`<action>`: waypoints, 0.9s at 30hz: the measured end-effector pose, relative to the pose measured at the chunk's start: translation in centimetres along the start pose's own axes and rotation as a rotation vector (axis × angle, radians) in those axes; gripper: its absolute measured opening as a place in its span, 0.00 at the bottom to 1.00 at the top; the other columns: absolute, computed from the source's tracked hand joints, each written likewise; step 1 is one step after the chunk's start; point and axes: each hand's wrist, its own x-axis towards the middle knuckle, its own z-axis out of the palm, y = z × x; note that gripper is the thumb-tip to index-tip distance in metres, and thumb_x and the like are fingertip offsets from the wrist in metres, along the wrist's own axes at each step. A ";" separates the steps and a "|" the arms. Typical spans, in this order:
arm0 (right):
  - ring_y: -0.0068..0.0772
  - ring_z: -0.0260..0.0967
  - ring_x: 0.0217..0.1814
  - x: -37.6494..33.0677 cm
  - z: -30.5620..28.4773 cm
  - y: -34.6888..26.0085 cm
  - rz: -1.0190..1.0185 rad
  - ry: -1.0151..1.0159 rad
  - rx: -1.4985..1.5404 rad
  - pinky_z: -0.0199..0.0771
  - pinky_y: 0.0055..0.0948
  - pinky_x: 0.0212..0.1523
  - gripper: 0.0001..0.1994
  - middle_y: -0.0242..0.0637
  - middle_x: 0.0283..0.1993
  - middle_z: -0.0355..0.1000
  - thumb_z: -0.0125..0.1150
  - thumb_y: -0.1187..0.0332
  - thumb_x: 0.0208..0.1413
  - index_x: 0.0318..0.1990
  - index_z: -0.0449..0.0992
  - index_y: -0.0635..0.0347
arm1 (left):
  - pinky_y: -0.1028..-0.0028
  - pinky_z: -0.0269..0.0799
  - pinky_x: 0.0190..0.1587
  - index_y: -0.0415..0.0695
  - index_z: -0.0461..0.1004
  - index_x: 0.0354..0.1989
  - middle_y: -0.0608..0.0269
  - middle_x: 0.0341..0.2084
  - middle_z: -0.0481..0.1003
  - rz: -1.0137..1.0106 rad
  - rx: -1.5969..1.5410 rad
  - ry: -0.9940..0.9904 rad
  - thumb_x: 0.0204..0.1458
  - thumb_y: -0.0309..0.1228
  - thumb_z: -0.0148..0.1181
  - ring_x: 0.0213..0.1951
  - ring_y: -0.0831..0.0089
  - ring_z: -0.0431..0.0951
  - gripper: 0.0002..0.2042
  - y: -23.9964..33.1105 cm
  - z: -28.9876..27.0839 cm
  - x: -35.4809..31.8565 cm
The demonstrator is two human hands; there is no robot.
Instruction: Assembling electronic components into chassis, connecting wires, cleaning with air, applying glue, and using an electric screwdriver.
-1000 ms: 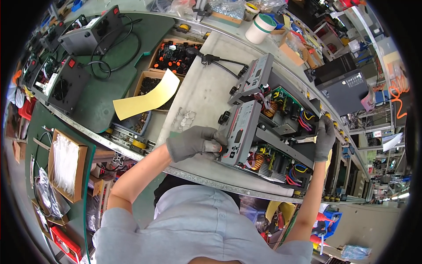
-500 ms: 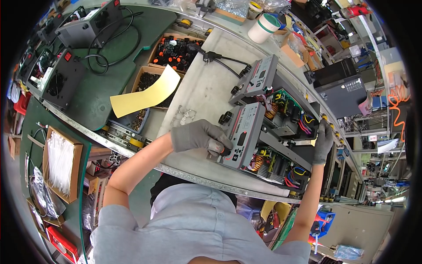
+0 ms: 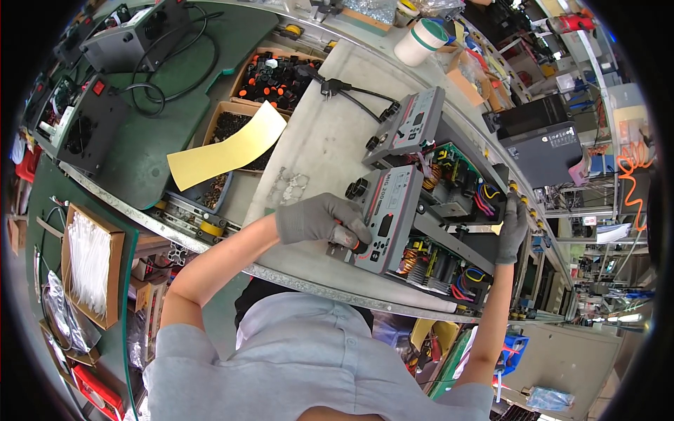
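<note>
Grey-gloved L hand (image 3: 324,222) pinches blk fitting (image 3: 361,247) — R hand (image 3: 512,230) by unit (image 3: 390,217), grip unclear.

Compared with one second earlier, the left hand (image 3: 317,219) sits farther right, near the centre of the frame, its fingertips covering more of the lower left part of the nearer panel (image 3: 387,217). The view has drifted: the carton of white strips (image 3: 115,281) lies closer to the left rim, the upper grey machine (image 3: 130,50) reaches the top edge, and more of the red tool (image 3: 572,23) shows at upper right.

Electronics workshop: open-cased units (image 3: 394,210), boxed parts (image 3: 277,81)
</note>
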 end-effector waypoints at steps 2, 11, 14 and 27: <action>0.22 0.64 0.37 -0.2 0.1 -0.6 0.019 -0.012 0.022 0.64 0.21 0.40 0.18 0.34 0.36 0.72 0.53 0.61 0.58 0.45 0.73 0.71 | 0.78 0.69 0.40 0.37 0.79 0.37 0.63 0.30 0.72 -0.032 -0.048 0.001 0.40 0.28 0.68 0.33 0.73 0.73 0.14 0.3 0.2 0.0; 0.26 0.68 0.40 -0.6 0.3 -2.3 -0.072 -0.062 -0.148 0.67 0.25 0.44 0.14 0.39 0.38 0.73 0.55 0.64 0.57 0.43 0.73 0.68 | 0.74 0.64 0.52 0.42 0.56 0.62 0.65 0.49 0.66 0.081 -0.175 0.455 0.49 0.37 0.60 0.47 0.76 0.67 0.32 1.6 -1.4 -1.5; 0.28 0.69 0.40 -0.5 0.0 -1.9 -0.150 -0.067 -0.234 0.68 0.26 0.43 0.12 0.40 0.39 0.72 0.55 0.66 0.57 0.42 0.72 0.66 | 0.70 0.61 0.58 0.36 0.53 0.62 0.60 0.52 0.62 0.156 -0.692 0.397 0.54 0.32 0.53 0.52 0.69 0.66 0.28 1.9 -2.3 -2.0; 0.32 0.69 0.41 -0.8 0.3 -1.8 -0.067 -0.043 -0.158 0.69 0.27 0.44 0.12 0.42 0.38 0.71 0.55 0.69 0.54 0.43 0.72 0.67 | 0.82 0.71 0.46 0.36 0.63 0.53 0.56 0.43 0.72 -0.025 -0.379 0.435 0.55 0.34 0.56 0.42 0.77 0.74 0.21 3.5 -3.4 -0.2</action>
